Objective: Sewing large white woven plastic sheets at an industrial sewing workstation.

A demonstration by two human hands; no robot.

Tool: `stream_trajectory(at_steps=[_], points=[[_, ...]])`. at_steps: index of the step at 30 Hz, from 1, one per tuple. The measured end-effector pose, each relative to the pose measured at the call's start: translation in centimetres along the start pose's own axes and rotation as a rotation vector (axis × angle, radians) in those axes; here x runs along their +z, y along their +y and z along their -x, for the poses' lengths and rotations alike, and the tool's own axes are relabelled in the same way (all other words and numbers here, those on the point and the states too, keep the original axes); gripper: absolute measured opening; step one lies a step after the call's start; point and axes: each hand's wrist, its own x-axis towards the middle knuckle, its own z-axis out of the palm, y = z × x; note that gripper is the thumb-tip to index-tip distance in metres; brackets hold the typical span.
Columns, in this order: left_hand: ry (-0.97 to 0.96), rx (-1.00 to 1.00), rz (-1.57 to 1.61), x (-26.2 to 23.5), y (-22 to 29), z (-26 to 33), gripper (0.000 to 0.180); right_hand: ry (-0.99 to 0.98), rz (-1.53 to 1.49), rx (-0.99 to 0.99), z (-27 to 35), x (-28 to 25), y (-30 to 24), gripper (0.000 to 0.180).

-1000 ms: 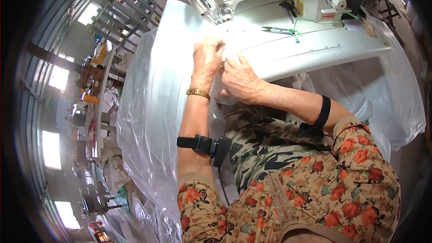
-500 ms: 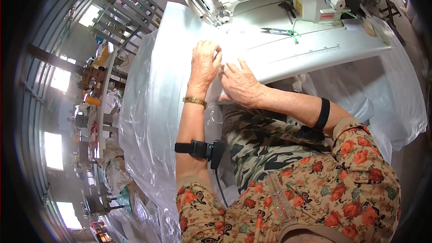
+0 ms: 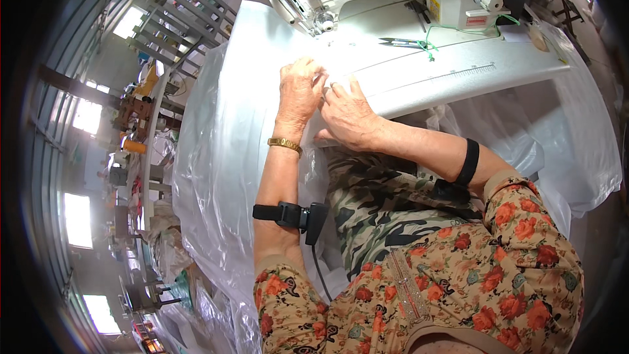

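Note:
A sheet of thin, translucent whitish plastic (image 3: 246, 85) lies over the left end of the sewing machine bed and hangs down beside my lap. My left hand (image 3: 300, 92) is closed in a pinch on this sheet, in front of the needle area. Close to its right, my right hand (image 3: 350, 118) has curled fingers at the sheet's near edge, its thumb lower down. Glare and the fingers hide the exact pinched spot. The white sewing machine (image 3: 400, 3) stands beyond both hands, its presser foot area lost in bright light.
Tweezers or thread snips (image 3: 403, 42) lie on the machine bed (image 3: 445, 78), near a green thread (image 3: 430, 52). More clear plastic (image 3: 557, 131) hangs at the right. A metal rack (image 3: 180, 23) and a cluttered bench (image 3: 147, 157) stand to the left.
The right hand has shifted slightly, its fingers drawn closer to the left hand. The left hand stays nearly in place on the plastic sheet.

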Motion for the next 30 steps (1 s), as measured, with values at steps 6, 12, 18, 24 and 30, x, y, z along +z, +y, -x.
stream_trajectory(at_steps=[6, 12, 18, 24, 30], points=[[-0.044, -0.049, 0.212, 0.2, -0.5, -0.1, 0.008, -0.199, -0.015, 0.049, -1.3, -0.5, 1.5, 0.07], [-0.083, -0.043, 0.215, -0.3, -0.9, 0.2, 0.014, -0.273, 0.003, 0.006, -1.8, -1.7, 3.2, 0.082], [-0.081, -0.104, 0.326, 0.5, -0.4, 0.6, 0.007, -0.296, 0.025, 0.024, -1.7, -1.3, 4.4, 0.095], [-0.128, -0.142, 0.282, 1.6, -0.6, 1.7, 0.013, -0.336, -0.043, 0.075, -1.0, -1.3, 5.1, 0.095], [-0.087, -0.206, 0.362, 2.5, -0.4, 3.3, 0.013, 0.04, -0.118, -0.07, 4.4, -2.3, 4.2, 0.061]])
